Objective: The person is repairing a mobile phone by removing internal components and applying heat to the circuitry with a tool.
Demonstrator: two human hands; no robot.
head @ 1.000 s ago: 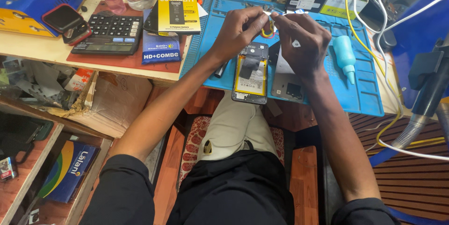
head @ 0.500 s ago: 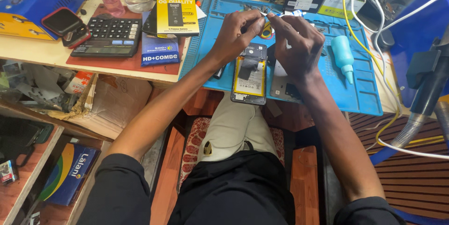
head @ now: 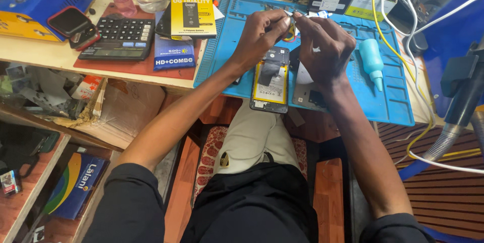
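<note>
Head view: left hand and right hand meeting above the opened phone, both pinched shut on a small yellowish roll, likely tape; phone lying back-off on the blue mat. Seemingly mid-peel; next calls for a steady pull, then careful lowering onto phone. Right of phone: teal bottle, loose cables crowding. Left of phone: calculator
</note>
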